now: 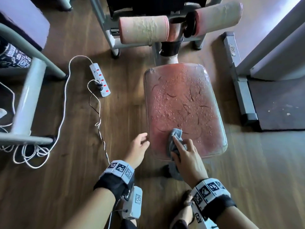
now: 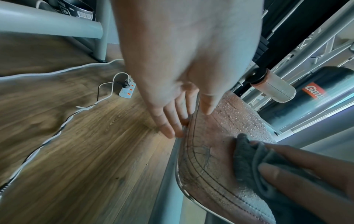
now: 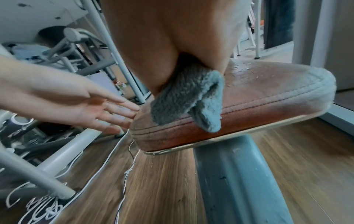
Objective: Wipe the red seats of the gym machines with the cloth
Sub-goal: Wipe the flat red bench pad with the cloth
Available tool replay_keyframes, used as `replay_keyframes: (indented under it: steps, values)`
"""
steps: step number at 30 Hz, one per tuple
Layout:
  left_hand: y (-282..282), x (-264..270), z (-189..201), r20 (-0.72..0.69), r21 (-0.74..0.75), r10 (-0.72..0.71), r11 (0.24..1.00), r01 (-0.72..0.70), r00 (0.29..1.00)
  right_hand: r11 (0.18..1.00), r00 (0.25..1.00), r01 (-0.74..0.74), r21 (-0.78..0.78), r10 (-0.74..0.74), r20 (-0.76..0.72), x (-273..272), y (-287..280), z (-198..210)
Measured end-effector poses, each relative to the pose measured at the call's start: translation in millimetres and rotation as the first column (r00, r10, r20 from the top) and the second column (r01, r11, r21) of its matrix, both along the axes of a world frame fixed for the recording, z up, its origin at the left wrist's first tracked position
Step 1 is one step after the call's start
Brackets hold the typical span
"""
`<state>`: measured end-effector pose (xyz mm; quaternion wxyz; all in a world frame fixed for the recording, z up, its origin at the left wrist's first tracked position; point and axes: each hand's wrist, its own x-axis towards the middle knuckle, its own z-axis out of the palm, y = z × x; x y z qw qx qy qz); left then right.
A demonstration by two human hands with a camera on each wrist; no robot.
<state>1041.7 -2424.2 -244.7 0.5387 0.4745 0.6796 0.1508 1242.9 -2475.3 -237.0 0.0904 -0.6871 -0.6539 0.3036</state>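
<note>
The red seat [image 1: 183, 103] lay with its long axis running twelve to six. The right hand [image 1: 188, 156] gripped the grey cloth [image 1: 175, 136] at its six-o'clock end, bunched tip pointing toward twelve. The left hand [image 1: 138, 149] hung released, fingers straight, at the seat's eight-o'clock edge.

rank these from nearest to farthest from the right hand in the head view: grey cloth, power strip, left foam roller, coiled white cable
Measured from the right hand:
1. grey cloth, in its grip, on the near end of the red seat.
2. power strip, on the floor left of the seat.
3 and 4. left foam roller, beyond the seat's far end, and coiled white cable, far left on the floor: too close to call.
</note>
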Motion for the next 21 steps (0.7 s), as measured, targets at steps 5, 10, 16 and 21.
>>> replay_keyframes:
  steps: [5,10,16,21]
  values:
    - [1.2,-6.5,-12.8,0.053,0.027,0.019,0.999,-0.02,0.998,0.997,0.993,-0.073,0.035,0.075,-0.087,-10.5,15.0,9.4]
    - [10.4,-19.6,-14.2,0.138,0.041,0.026,0.999,-0.032,0.99,0.978,0.946,0.132,0.162,-0.076,-0.314,-18.6,28.3,20.6]
    - [22.2,-28.4,-3.5,0.084,0.065,-0.074,0.996,0.069,0.994,0.993,0.984,-0.082,0.086,0.067,0.167,-13.1,7.9,-6.7]
    - [28.0,-19.7,-5.3,0.101,0.05,-0.082,0.996,0.077,0.991,0.984,0.939,-0.171,0.055,0.147,0.31,-24.0,3.4,-11.1]
